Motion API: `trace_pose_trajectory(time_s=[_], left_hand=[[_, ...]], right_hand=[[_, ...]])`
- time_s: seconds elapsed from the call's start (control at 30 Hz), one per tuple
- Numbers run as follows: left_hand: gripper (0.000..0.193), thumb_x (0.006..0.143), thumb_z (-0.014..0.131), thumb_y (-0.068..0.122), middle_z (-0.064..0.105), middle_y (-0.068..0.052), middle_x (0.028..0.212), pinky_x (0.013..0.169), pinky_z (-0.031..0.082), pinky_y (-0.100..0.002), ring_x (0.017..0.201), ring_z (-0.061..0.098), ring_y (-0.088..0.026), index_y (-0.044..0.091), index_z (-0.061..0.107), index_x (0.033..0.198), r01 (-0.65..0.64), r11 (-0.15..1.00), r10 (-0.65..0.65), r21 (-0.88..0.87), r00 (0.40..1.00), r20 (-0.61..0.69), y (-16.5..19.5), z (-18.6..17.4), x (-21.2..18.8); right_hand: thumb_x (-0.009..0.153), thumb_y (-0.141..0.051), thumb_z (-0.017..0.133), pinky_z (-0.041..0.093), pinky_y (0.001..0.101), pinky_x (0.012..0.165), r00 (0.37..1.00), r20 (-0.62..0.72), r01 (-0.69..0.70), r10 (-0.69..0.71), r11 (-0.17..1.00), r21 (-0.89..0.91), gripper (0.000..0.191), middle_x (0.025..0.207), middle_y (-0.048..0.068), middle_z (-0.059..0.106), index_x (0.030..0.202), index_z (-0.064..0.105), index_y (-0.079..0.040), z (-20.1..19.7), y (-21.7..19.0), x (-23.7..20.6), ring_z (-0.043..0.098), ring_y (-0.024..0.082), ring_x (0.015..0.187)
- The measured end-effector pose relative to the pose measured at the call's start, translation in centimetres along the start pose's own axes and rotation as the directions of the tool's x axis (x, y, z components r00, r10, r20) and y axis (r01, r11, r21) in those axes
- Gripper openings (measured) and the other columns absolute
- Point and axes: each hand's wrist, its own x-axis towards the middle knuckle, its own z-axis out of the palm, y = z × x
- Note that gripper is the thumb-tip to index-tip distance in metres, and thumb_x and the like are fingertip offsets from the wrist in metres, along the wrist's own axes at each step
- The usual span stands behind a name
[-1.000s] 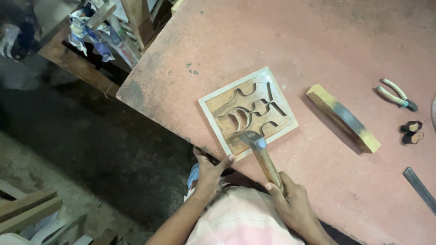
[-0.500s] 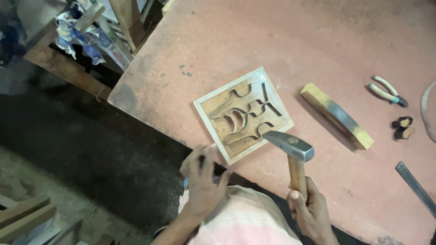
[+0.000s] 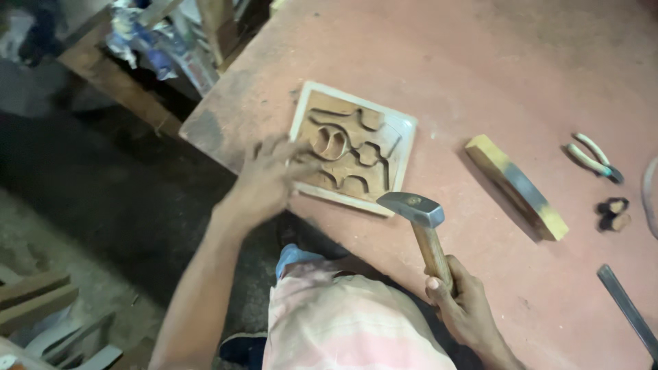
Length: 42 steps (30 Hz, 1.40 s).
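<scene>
A dusty pink table [image 3: 480, 82] is filling most of the view, its surface scuffed and matte, with a dark floor lying off its left edge. Beyond the far corner a wooden bench [image 3: 110, 82] is carrying a jumble of scraps, too blurred to tell apart. Pale planks [image 3: 41, 301] are lying on the floor at lower left.

Near the table's front edge a square wooden mould [image 3: 353, 147] is sitting flat, its pale raised rim enclosing a brown recess where thin curved strips are standing on edge, forming loops and bends. The left hand [image 3: 274, 175] is resting on the mould's left rim, fingers spread and motion-blurred, gripping nothing clearly. The right hand [image 3: 462, 301] is wrapping tight around the wooden handle of a hammer [image 3: 418, 219], whose grey steel head is hanging just beside the mould's near right corner.

To the right a yellowish wooden block [image 3: 517, 185] with a grey band is lying diagonally. Further right, pliers [image 3: 593, 157], a small dark lump [image 3: 612, 214] and a flat metal bar [image 3: 627, 308] are lying well apart.
</scene>
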Motion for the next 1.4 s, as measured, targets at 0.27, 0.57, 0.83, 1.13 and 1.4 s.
trace_pose_trajectory(time_s=[0.27,0.57,0.83,1.13,1.4], left_hand=[[0.046,0.067,0.081,0.013,0.052,-0.007,0.142,0.105,0.03,-0.057,0.13,0.044,-0.035,0.03,0.078,0.11,0.097,0.994,-0.099,0.041,0.994,0.055,-1.3,-3.9,2.2],[0.044,0.058,0.086,0.012,0.06,-0.002,0.125,0.1,0.038,-0.048,0.12,0.053,-0.027,0.026,0.079,0.1,0.178,0.984,-0.177,-0.017,0.984,0.011,-1.8,-2.7,2.5],[0.038,0.06,0.084,0.012,0.061,-0.003,0.124,0.1,0.037,-0.05,0.119,0.054,-0.029,0.026,0.08,0.096,0.145,0.989,-0.146,-0.037,0.989,-0.028,-1.9,-2.9,2.6],[0.052,0.05,0.089,0.016,0.06,-0.002,0.126,0.098,0.037,-0.049,0.118,0.054,-0.029,0.026,0.079,0.1,0.139,0.99,-0.139,-0.002,0.99,0.009,-1.9,-3.6,3.1],[0.048,0.056,0.088,0.016,0.06,-0.001,0.125,0.1,0.038,-0.05,0.121,0.054,-0.028,0.026,0.078,0.102,0.194,0.981,-0.195,0.019,0.979,0.062,-2.1,-2.7,3.4]], right_hand=[[0.098,-0.031,0.06,0.042,0.0276,0.045,0.978,0.125,0.188,-0.167,0.965,-0.182,0.026,0.058,-0.001,0.053,0.095,0.06,-0.005,2.5,-4.4,4.8,0.048,0.008,0.049],[0.096,-0.032,0.061,0.046,0.0367,0.048,0.971,0.165,0.227,-0.172,0.878,-0.422,0.027,0.056,0.009,0.055,0.094,0.059,-0.005,4.7,-7.2,7.7,0.054,0.018,0.049],[0.095,-0.035,0.061,0.046,0.0433,0.051,0.989,0.144,0.1,-0.025,0.834,-0.543,0.03,0.055,0.02,0.059,0.099,0.061,-0.006,4.5,-8.3,8.1,0.061,0.031,0.047],[0.096,-0.031,0.061,0.049,0.0348,0.049,0.988,0.126,0.126,-0.089,0.939,-0.32,0.027,0.058,0.005,0.06,0.093,0.062,-0.005,3.2,-6.2,7.7,0.058,0.015,0.052],[0.095,-0.029,0.059,0.047,0.0303,0.045,0.931,0.036,0.359,-0.362,0.895,-0.265,0.025,0.054,0.0,0.058,0.086,0.06,-0.007,0.0,-3.4,3.9,0.056,0.01,0.047]])
